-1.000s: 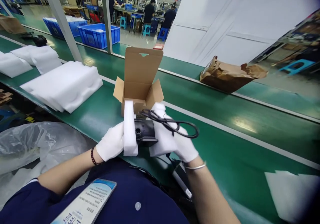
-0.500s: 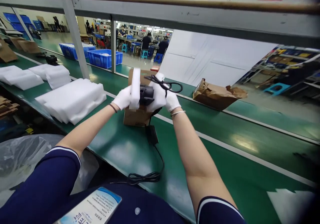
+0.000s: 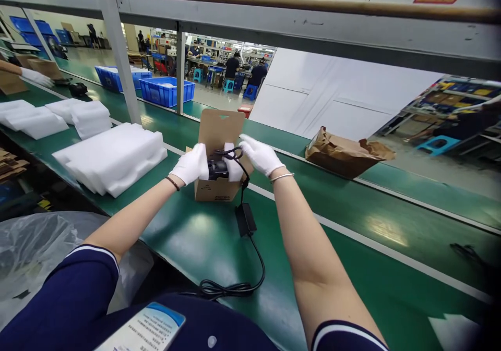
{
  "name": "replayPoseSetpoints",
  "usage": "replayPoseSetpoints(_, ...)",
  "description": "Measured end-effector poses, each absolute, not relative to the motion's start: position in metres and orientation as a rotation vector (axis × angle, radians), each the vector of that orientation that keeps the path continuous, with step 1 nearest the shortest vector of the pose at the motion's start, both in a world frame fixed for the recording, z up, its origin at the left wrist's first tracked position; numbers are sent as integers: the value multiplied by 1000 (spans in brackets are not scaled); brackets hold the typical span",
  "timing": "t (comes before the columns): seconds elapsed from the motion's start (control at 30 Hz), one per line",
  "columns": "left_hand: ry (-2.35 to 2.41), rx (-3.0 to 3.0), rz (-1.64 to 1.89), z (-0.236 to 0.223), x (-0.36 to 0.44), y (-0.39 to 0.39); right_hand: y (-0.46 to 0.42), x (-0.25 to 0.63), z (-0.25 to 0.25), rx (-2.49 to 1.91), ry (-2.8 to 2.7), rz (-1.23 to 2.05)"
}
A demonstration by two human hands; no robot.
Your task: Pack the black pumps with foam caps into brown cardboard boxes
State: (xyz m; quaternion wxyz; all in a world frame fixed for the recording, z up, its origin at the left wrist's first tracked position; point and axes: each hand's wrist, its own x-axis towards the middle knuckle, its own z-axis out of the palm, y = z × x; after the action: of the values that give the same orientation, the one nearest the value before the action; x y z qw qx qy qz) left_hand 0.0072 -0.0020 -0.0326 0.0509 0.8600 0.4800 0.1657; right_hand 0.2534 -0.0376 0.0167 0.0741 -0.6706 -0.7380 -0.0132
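Gadget's dropped down into the box since a sec ago: black gadget (image 3: 217, 169) now sits in the cardboard box (image 3: 219, 132), left hand (image 3: 190, 164) clasped against it, right hand (image 3: 260, 155) open just beside.

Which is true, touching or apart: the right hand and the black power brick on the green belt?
Apart. The head view shows the right hand beside the cardboard box, the black power brick lower on the green belt, a plain gap between.
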Motion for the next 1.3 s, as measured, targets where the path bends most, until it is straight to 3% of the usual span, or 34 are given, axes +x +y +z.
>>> replayPoseSetpoints(0.13,1296,2817,269,-31,15,1,-37,234,0,-2158,-2399,75)
replayPoseSetpoints(0.3,1267,2909,97,-15,23,2,-54,219,-14,-2099,-2435,-58)
replayPoseSetpoints(0.37,1238,2939,251,-19,12,-16,-89,228,-21,-2046,-2226,-229)
replayPoseSetpoints(0.43,1204,2824,680,-34,-2,-49,-141,241,-39,-2112,-1860,-250)
replayPoseSetpoints(0.5,1164,2445,1031,-59,-11,-88,-198,248,-68,-2337,-1647,90)
replayPoseSetpoints(0.57,1023,1964,794,-87,-6,-124,-246,245,-99,-2465,-1637,541)
replayPoseSetpoints(0.67,751,1321,243,-119,29,-159,-282,227,-126,-2214,-1393,986)
replayPoseSetpoints(0.83,502,896,207,-130,92,-174,-290,202,-94,-1660,-1183,1218)
replayPoseSetpoints(1.03,545,833,444,-113,90,-184,-317,196,-61,-1906,-1885,919)
replayPoseSetpoints(1.17,509,1108,638,-84,70,-187,-322,190,-64,-2199,-2206,174)
replayPoseSetpoints(1.3,644,1801,808,-69,52,-181,-297,200,-53,-2041,-1895,-514)
